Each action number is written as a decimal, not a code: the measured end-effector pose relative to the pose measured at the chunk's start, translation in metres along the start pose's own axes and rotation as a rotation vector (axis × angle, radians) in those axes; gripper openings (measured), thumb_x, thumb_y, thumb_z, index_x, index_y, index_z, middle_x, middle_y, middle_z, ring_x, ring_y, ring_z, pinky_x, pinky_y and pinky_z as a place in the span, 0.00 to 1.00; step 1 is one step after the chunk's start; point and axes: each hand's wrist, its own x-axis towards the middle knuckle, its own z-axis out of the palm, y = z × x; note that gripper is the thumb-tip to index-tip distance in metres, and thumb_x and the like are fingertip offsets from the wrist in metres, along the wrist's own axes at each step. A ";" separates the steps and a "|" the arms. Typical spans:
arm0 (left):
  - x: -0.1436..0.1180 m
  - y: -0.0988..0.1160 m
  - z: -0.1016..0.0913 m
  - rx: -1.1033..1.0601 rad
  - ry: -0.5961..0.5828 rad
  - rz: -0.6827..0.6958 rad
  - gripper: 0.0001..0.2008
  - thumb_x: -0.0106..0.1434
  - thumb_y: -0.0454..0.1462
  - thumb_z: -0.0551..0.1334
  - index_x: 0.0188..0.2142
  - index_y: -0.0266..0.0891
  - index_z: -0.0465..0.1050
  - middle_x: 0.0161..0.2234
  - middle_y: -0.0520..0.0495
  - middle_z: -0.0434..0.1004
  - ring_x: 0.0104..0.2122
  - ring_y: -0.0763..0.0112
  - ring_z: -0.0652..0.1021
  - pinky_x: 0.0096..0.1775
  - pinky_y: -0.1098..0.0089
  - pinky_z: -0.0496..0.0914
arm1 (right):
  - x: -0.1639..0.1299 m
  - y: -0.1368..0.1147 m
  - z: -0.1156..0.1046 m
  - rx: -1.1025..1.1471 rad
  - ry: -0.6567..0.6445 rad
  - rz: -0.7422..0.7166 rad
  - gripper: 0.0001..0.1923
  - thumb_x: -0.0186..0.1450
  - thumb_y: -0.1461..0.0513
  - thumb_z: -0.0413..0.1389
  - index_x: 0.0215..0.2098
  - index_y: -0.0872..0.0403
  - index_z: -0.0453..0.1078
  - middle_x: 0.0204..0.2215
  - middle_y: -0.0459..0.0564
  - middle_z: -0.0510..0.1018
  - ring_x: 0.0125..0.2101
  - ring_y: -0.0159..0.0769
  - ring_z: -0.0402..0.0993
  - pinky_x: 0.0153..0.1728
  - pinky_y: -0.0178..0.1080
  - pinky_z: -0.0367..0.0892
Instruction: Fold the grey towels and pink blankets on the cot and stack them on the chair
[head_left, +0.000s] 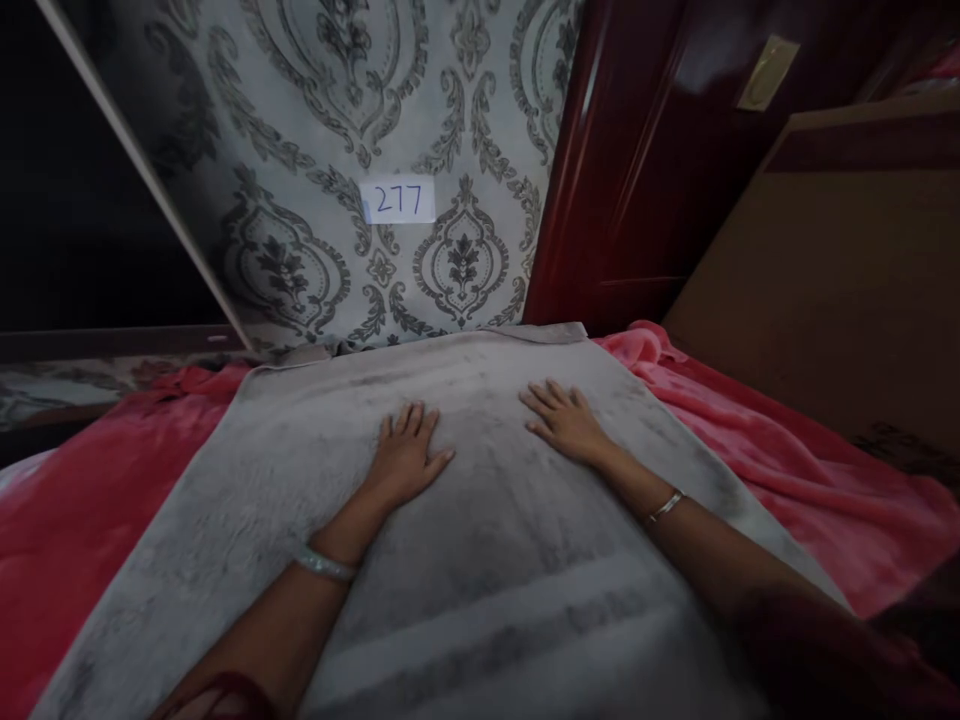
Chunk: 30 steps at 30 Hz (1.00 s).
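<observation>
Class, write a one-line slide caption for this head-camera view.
Left hand and right hand rest flat, fingers spread, on a grey towel laid over a pink blanket.

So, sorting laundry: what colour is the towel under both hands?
Grey towel, under left hand and right hand; head view.

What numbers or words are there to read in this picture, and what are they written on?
"277": handwritten on a small white paper label stuck to the patterned wallpaper.
The gold plate on the dark red door shows no readable text.
The grey towel under the left hand and right hand carries no text.
</observation>
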 end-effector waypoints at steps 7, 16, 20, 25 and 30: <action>-0.003 0.002 -0.008 0.022 -0.060 -0.049 0.40 0.69 0.60 0.46 0.72 0.40 0.53 0.73 0.34 0.46 0.72 0.42 0.50 0.66 0.38 0.47 | -0.052 0.051 0.006 -0.006 -0.051 0.416 0.33 0.74 0.46 0.34 0.74 0.43 0.48 0.74 0.48 0.47 0.71 0.53 0.43 0.65 0.66 0.47; -0.101 -0.106 -0.062 0.139 -0.091 -0.350 0.36 0.71 0.54 0.40 0.72 0.42 0.53 0.73 0.41 0.48 0.71 0.48 0.54 0.64 0.43 0.54 | -0.114 0.096 0.013 0.079 -0.069 0.507 0.39 0.70 0.41 0.35 0.74 0.47 0.50 0.74 0.51 0.48 0.71 0.57 0.45 0.64 0.68 0.50; -0.165 -0.139 -0.075 0.174 -0.003 -0.357 0.34 0.72 0.52 0.38 0.67 0.43 0.62 0.68 0.41 0.63 0.67 0.54 0.63 0.64 0.50 0.57 | -0.134 0.119 0.013 0.110 -0.096 0.516 0.40 0.69 0.41 0.38 0.74 0.47 0.52 0.73 0.53 0.49 0.70 0.56 0.48 0.64 0.67 0.52; -0.188 -0.134 -0.085 0.170 0.024 -0.403 0.36 0.72 0.53 0.36 0.66 0.36 0.62 0.68 0.34 0.62 0.67 0.52 0.62 0.63 0.49 0.57 | -0.166 0.110 -0.010 0.069 -0.150 0.592 0.36 0.71 0.45 0.38 0.72 0.52 0.57 0.71 0.60 0.54 0.69 0.61 0.49 0.61 0.70 0.55; -0.187 -0.076 -0.072 0.169 -0.074 -0.272 0.35 0.72 0.54 0.39 0.70 0.38 0.55 0.73 0.38 0.49 0.71 0.43 0.49 0.66 0.43 0.48 | -0.196 0.025 -0.021 -0.030 0.025 0.295 0.34 0.73 0.45 0.37 0.72 0.46 0.56 0.73 0.53 0.51 0.71 0.59 0.43 0.63 0.67 0.54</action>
